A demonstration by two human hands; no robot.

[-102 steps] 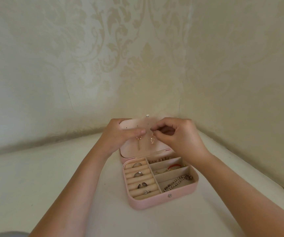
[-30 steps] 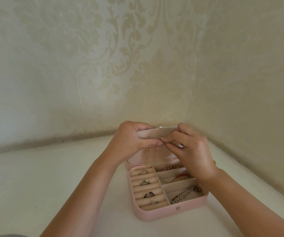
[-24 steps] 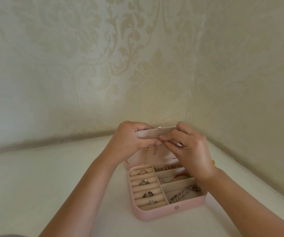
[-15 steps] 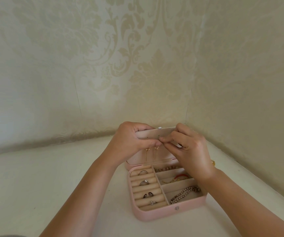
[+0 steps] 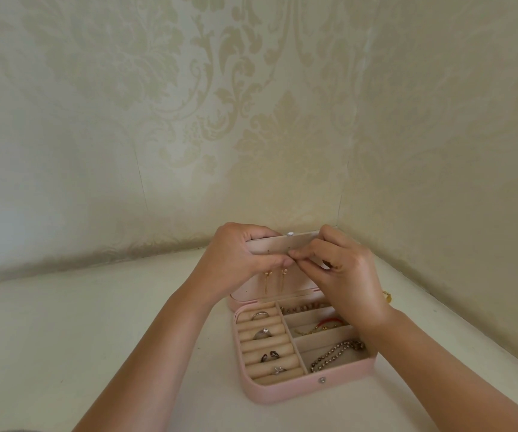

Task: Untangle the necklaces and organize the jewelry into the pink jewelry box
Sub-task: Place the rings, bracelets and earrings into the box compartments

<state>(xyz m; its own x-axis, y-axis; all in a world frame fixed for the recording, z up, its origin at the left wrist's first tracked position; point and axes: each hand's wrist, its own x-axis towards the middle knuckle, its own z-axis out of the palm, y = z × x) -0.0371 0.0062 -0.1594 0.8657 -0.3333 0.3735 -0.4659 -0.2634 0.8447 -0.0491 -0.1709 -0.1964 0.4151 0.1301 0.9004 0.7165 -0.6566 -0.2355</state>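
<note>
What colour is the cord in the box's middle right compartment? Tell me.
Red-orange; the cord shows best in the head view.

The pink jewelry box (image 5: 282, 391) is lying open on the worktop (image 5: 95, 322). The left hand (image 5: 239, 260) is gripping the top edge of the box's raised lid (image 5: 301, 282). The right hand (image 5: 348, 272) is pinching a small piece, too tiny to identify, against the lid's inner face, just above two gold earrings (image 5: 282, 280) hanging there

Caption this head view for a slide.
Left hand grips pink jewelry box lid; right hand pinches tiny item against it.
</note>
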